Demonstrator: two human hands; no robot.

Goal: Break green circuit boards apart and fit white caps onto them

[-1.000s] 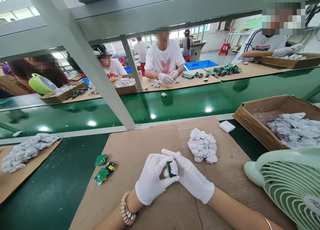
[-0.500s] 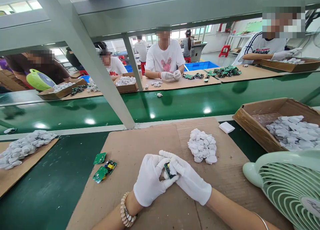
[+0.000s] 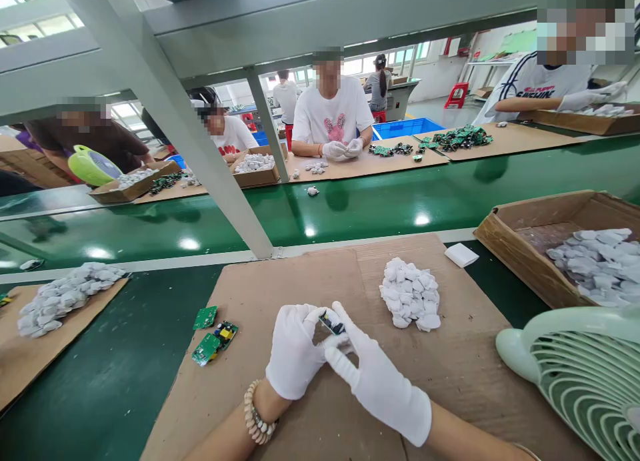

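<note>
My left hand [image 3: 296, 351], in a white glove, pinches a small circuit board [image 3: 331, 323] with dark components, held tilted just above the cardboard sheet [image 3: 300, 281]. My right hand [image 3: 380, 377], gloved too, has its fingers closed about the board's right side; a white bit near its fingertips blends with the glove. Several green circuit boards [image 3: 206, 349], one with a yellow part, lie left of my hands. To the right of them is a heap of small white wrapped pieces [image 3: 410, 294].
A pale green fan [image 3: 585, 374] stands close on the right, below a cardboard box [image 3: 505, 237] of white pieces. Another white heap [image 3: 70, 297] lies at left. Beyond runs a green conveyor belt [image 3: 370, 211], with co-workers across it. A slanted metal post [image 3: 200, 147] rises ahead.
My right hand has shifted down and right, its thumb and fingers spreading wider around the circuit board. The board is tilted differently and shows more above the fingers. The view has swung slightly left.
</note>
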